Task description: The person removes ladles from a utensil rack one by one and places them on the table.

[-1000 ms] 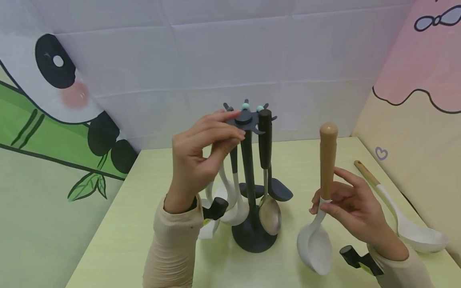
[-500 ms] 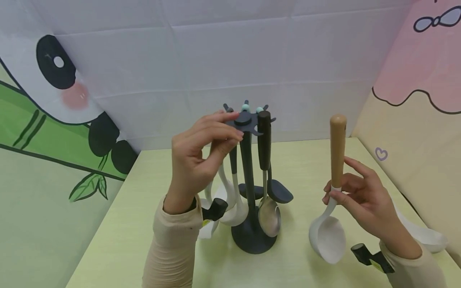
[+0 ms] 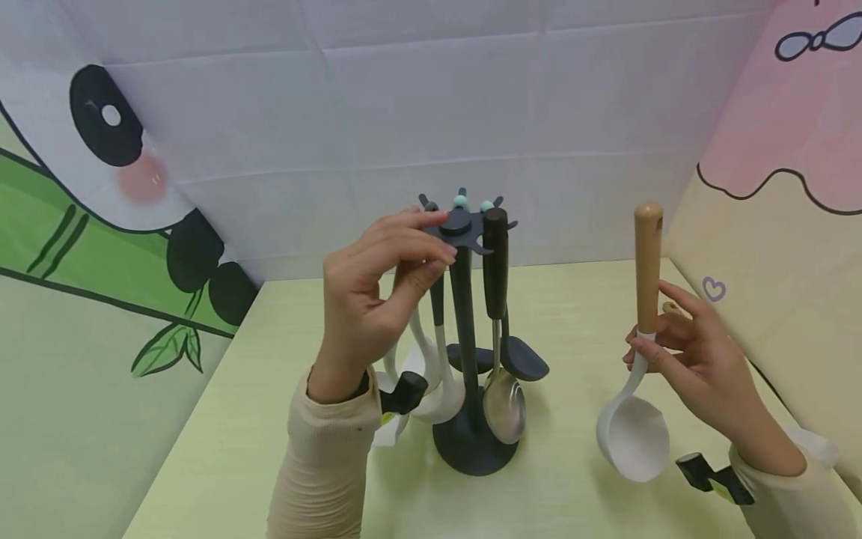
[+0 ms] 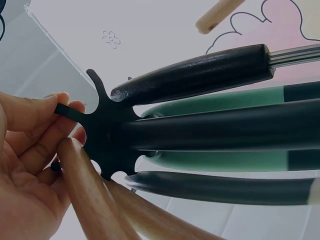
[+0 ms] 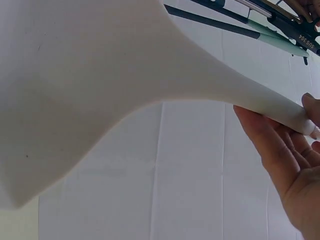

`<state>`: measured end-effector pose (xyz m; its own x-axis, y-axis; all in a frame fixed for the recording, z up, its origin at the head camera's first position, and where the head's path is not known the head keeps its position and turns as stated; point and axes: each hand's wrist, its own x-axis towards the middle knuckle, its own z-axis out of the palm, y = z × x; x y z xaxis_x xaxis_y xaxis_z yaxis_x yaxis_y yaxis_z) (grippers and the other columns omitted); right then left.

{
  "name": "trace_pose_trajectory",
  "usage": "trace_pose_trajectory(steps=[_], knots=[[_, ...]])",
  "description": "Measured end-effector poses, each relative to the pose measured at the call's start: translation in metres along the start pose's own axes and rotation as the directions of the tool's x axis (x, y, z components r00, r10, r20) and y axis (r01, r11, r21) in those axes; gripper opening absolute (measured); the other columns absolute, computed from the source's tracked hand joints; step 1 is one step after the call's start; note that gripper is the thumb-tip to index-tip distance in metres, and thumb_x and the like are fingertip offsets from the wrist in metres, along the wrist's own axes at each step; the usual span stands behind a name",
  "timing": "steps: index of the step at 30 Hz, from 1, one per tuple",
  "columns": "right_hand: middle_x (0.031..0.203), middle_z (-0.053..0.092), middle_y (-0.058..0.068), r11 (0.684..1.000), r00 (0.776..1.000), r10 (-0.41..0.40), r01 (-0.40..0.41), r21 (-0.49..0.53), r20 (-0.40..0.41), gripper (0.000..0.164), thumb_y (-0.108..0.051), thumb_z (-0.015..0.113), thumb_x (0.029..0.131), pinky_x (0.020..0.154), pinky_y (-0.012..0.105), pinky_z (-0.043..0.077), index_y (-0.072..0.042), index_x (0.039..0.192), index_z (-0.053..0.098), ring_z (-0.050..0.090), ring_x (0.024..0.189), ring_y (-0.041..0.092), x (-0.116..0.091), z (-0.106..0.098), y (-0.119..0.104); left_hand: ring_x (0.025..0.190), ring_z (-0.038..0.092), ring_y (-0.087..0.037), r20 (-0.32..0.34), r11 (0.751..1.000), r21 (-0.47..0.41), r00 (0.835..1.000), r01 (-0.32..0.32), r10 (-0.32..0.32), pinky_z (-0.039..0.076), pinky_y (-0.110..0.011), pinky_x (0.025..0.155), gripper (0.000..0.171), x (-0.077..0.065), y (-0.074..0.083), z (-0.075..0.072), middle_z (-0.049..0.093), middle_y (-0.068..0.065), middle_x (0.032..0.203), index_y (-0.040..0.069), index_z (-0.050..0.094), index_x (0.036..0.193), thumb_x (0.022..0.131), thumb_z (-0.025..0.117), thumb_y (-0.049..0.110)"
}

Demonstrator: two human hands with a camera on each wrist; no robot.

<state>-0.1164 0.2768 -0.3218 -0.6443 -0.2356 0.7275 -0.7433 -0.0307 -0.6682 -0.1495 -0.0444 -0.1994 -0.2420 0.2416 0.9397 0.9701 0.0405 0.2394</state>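
My left hand (image 3: 377,292) pinches one hook arm of a black utensil stand (image 3: 456,224), thumb on one side and fingers on the other, as the left wrist view shows at the hook plate (image 4: 107,132). Hanging from the stand are a steel spoon (image 3: 505,408), a dark turner (image 3: 524,358) and several white-headed utensils (image 3: 441,397), partly hidden by the left wrist. Off to the right, my right hand (image 3: 707,374) grips a white ladle (image 3: 633,438) at the neck below its wooden handle (image 3: 648,262). The ladle is upright, bowl down, above the table.
Another white utensil (image 3: 811,445) lies at the table's right edge, mostly behind the right forearm; its wooden handle tip (image 3: 670,308) shows past the fingers. A white cloth wall (image 3: 431,112) stands behind the pale yellow table (image 3: 269,449), with printed panels on both sides.
My right hand has carried the ladle to the right and a little up, away from the stand, now covering more of the lying utensil. The left hand has stayed on the stand.
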Motion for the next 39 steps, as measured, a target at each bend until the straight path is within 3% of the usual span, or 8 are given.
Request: trace_pose_trajectory(steps=[4, 7, 10, 13, 15, 23, 32, 39], knots=[[0.081, 0.061, 0.013, 0.999, 0.999, 0.047, -0.047, -0.025, -0.015, 0.069, 0.023, 0.053, 0.077, 0.058, 0.024, 0.055, 0.011, 0.137, 0.022, 0.065, 0.068, 0.014, -0.002, -0.007, 0.006, 0.098, 0.061, -0.031, -0.001, 1.000, -0.004, 1.000, -0.003, 0.003, 0.043, -0.045, 0.093, 0.005, 0.000, 0.001, 0.000, 0.066, -0.015, 0.075, -0.006, 0.065, 0.074, 0.075, 0.061, -0.010], [0.083, 0.062, 0.009, 0.992, 0.996, 0.082, -0.084, -0.099, -0.020, 0.074, 0.028, 0.051, 0.073, 0.056, 0.024, 0.054, 0.009, 0.138, 0.020, 0.065, 0.067, 0.012, -0.005, -0.013, 0.012, 0.097, 0.061, -0.032, -0.001, 1.000, -0.005, 1.000, -0.007, 0.007, 0.042, -0.046, 0.094, 0.006, 0.001, 0.001, 0.001, 0.065, -0.015, 0.074, -0.006, 0.065, 0.074, 0.075, 0.060, -0.009], [0.085, 0.063, 0.000, 0.958, 0.990, 0.138, -0.143, -0.248, -0.040, 0.081, 0.030, 0.052, 0.071, 0.054, 0.024, 0.054, 0.004, 0.141, 0.019, 0.065, 0.065, 0.010, -0.007, -0.019, 0.015, 0.098, 0.061, -0.032, 0.002, 1.000, -0.004, 1.000, -0.008, 0.008, 0.041, -0.046, 0.094, 0.006, 0.001, 0.002, 0.001, 0.065, -0.015, 0.074, -0.006, 0.065, 0.075, 0.075, 0.059, -0.009], [0.086, 0.063, -0.008, 0.903, 0.982, 0.177, -0.186, -0.386, -0.058, 0.085, 0.028, 0.055, 0.071, 0.052, 0.023, 0.054, -0.002, 0.143, 0.018, 0.065, 0.063, 0.007, -0.008, -0.024, 0.017, 0.098, 0.060, -0.032, 0.007, 1.000, -0.005, 1.000, -0.006, 0.006, 0.041, -0.046, 0.095, 0.006, 0.001, 0.001, 0.001, 0.065, -0.016, 0.074, -0.007, 0.064, 0.075, 0.076, 0.059, -0.008], [0.087, 0.062, -0.010, 0.886, 0.980, 0.190, -0.199, -0.419, -0.063, 0.086, 0.026, 0.055, 0.072, 0.051, 0.023, 0.053, -0.004, 0.144, 0.017, 0.065, 0.063, 0.006, -0.009, -0.027, 0.018, 0.098, 0.060, -0.032, 0.011, 1.000, -0.005, 1.000, -0.004, 0.004, 0.040, -0.046, 0.096, 0.006, 0.000, 0.001, 0.001, 0.065, -0.016, 0.075, -0.007, 0.064, 0.076, 0.076, 0.058, -0.007], [0.084, 0.062, -0.013, 0.837, 0.952, 0.286, -0.303, -0.455, -0.109, 0.085, 0.018, 0.057, 0.078, 0.051, 0.024, 0.053, -0.013, 0.145, 0.016, 0.064, 0.062, 0.003, -0.013, -0.036, 0.025, 0.098, 0.060, -0.032, 0.010, 1.000, 0.000, 1.000, -0.010, 0.010, 0.041, -0.047, 0.095, 0.007, -0.001, 0.000, 0.002, 0.064, -0.016, 0.075, -0.007, 0.063, 0.076, 0.077, 0.057, -0.003], [0.087, 0.059, -0.019, 0.774, 0.919, 0.366, -0.389, -0.500, -0.148, 0.079, 0.008, 0.057, 0.084, 0.050, 0.024, 0.053, -0.016, 0.146, 0.014, 0.064, 0.063, 0.002, -0.018, -0.051, 0.036, 0.098, 0.061, -0.031, -0.009, 1.000, 0.014, 1.000, -0.014, 0.014, 0.041, -0.046, 0.095, 0.022, -0.002, -0.001, 0.004, 0.064, -0.015, 0.073, -0.007, 0.063, 0.076, 0.085, 0.056, 0.012], [0.086, 0.058, -0.014, 0.722, 0.883, 0.442, -0.455, -0.522, -0.158, 0.080, -0.003, 0.057, 0.087, 0.050, 0.024, 0.054, -0.021, 0.148, 0.009, 0.065, 0.066, 0.003, -0.021, -0.059, 0.045, 0.097, 0.061, -0.031, -0.018, 1.000, 0.015, 1.000, -0.016, 0.016, 0.042, -0.047, 0.094, 0.023, -0.002, -0.002, 0.005, 0.064, -0.014, 0.073, -0.006, 0.063, 0.076, 0.085, 0.056, 0.013]])
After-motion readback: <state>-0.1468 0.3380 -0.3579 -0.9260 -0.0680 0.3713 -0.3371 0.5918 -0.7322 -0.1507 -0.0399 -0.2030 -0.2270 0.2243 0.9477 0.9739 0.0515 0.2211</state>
